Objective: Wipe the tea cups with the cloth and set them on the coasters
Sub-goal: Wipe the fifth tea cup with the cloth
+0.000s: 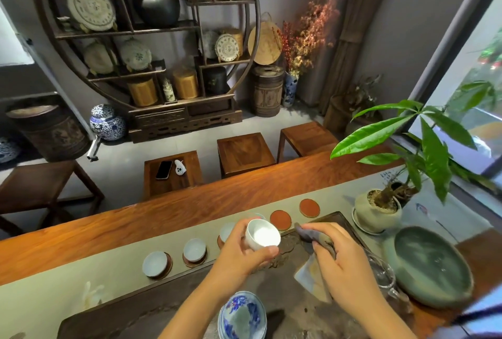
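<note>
My left hand (241, 254) grips a white tea cup (263, 235) above the dark tea tray (152, 311), its mouth tilted toward me. My right hand (342, 260) holds a bunched grey cloth (312, 235) just right of the cup, not touching it. Three pale cups sit on coasters in a row on the grey runner: the left cup (155, 263), the second cup (194, 249) and the third cup (227, 231), partly hidden by my left hand. Two bare red coasters (281, 219) (309, 207) lie further right.
A blue-and-white bowl (241, 317) stands on the tray near me. At the right are a potted plant (377, 209), a wide green basin (432, 265) and a glass pitcher (383, 274). Wooden stools (244, 152) stand beyond the long table; one holds a phone (163, 169).
</note>
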A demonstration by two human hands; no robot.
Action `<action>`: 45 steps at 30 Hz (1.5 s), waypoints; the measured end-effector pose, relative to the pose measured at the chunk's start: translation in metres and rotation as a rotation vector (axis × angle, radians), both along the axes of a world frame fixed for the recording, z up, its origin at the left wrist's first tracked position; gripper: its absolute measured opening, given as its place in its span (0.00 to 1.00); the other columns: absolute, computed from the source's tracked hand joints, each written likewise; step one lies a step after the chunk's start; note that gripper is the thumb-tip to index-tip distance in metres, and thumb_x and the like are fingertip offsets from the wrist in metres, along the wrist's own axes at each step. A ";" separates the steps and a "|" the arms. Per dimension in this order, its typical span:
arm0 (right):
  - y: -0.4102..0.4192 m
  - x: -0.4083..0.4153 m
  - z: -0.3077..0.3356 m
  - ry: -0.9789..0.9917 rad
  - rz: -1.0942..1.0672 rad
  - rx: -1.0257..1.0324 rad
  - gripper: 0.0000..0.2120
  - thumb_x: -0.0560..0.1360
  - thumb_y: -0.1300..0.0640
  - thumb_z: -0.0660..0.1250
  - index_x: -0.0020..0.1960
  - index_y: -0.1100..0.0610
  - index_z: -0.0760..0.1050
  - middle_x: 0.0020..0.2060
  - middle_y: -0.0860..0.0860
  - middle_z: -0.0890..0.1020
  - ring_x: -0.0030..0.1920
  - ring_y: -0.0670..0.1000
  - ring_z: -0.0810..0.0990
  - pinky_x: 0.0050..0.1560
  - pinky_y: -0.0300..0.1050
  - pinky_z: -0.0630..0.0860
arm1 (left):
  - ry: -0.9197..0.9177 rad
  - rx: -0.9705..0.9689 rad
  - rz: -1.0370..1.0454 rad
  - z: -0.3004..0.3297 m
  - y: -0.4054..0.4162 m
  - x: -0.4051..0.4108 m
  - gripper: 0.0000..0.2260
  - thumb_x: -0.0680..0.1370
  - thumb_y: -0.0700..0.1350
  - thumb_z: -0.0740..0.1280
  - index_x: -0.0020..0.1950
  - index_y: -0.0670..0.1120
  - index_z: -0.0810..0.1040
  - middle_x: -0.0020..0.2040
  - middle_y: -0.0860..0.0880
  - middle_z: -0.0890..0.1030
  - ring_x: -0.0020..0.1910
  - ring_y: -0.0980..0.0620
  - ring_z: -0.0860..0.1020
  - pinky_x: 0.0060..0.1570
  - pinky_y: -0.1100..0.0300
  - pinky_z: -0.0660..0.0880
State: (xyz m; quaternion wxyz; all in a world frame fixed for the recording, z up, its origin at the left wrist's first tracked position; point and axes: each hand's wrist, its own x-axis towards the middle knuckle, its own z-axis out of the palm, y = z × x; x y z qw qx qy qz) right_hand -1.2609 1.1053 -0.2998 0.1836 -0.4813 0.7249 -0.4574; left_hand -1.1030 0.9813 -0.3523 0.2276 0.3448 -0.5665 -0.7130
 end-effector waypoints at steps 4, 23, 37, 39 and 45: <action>0.001 -0.006 -0.004 0.015 -0.035 0.002 0.20 0.75 0.72 0.61 0.53 0.49 0.79 0.51 0.41 0.80 0.54 0.34 0.76 0.51 0.23 0.69 | -0.070 -0.156 -0.100 -0.011 -0.012 -0.018 0.25 0.61 0.54 0.81 0.56 0.59 0.79 0.54 0.59 0.81 0.53 0.60 0.80 0.45 0.68 0.77; -0.004 -0.071 -0.046 -0.025 -0.143 -0.020 0.21 0.73 0.75 0.61 0.53 0.52 0.78 0.52 0.41 0.79 0.53 0.32 0.77 0.50 0.22 0.69 | -0.452 -0.485 -0.100 -0.129 -0.096 -0.143 0.26 0.59 0.60 0.81 0.53 0.60 0.77 0.51 0.63 0.79 0.50 0.61 0.78 0.44 0.68 0.71; -0.044 -0.107 -0.073 -0.046 -0.111 0.087 0.30 0.73 0.69 0.64 0.52 0.30 0.74 0.52 0.38 0.78 0.54 0.42 0.78 0.55 0.39 0.75 | -0.649 -0.678 -0.134 -0.183 -0.139 -0.175 0.32 0.60 0.66 0.70 0.58 0.50 0.76 0.50 0.55 0.72 0.50 0.53 0.73 0.45 0.61 0.67; -0.049 -0.109 -0.074 -0.042 -0.115 0.070 0.27 0.73 0.66 0.63 0.52 0.31 0.75 0.51 0.38 0.79 0.55 0.42 0.78 0.56 0.38 0.74 | -0.657 -0.680 -0.161 -0.187 -0.142 -0.176 0.29 0.61 0.62 0.74 0.57 0.50 0.75 0.51 0.54 0.73 0.51 0.51 0.75 0.45 0.60 0.67; -0.058 -0.113 -0.082 -0.082 -0.119 0.055 0.17 0.71 0.60 0.61 0.48 0.40 0.81 0.51 0.40 0.80 0.54 0.40 0.77 0.56 0.37 0.74 | -0.676 -0.676 -0.180 -0.199 -0.143 -0.178 0.28 0.63 0.55 0.79 0.59 0.49 0.75 0.57 0.49 0.77 0.55 0.47 0.75 0.48 0.56 0.71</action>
